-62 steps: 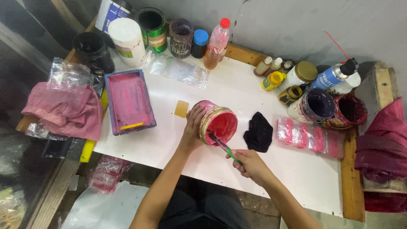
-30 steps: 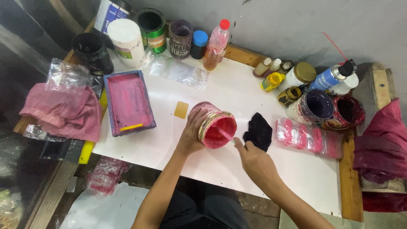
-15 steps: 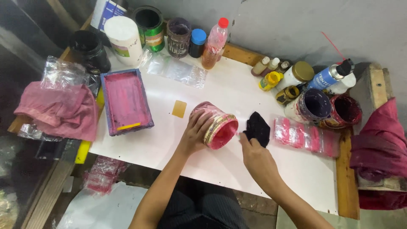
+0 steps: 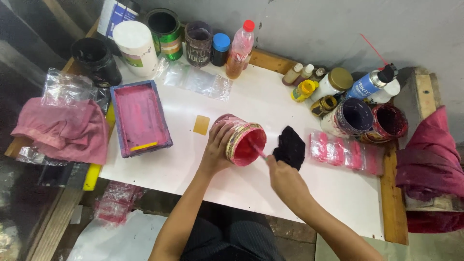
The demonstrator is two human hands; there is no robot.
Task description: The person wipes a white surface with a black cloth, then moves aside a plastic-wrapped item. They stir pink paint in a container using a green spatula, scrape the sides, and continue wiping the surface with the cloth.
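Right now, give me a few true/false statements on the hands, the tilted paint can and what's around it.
1. The left hand grips the tilted round can of pink-red paint. True.
2. The right hand holds a thin stick reaching into the can. True.
3. The crumpled black cloth lies left of the can. False: it lies to the can's right.
4. The rectangular pink-stained tray sits inside the can. False: it rests on the white table, left of the can.
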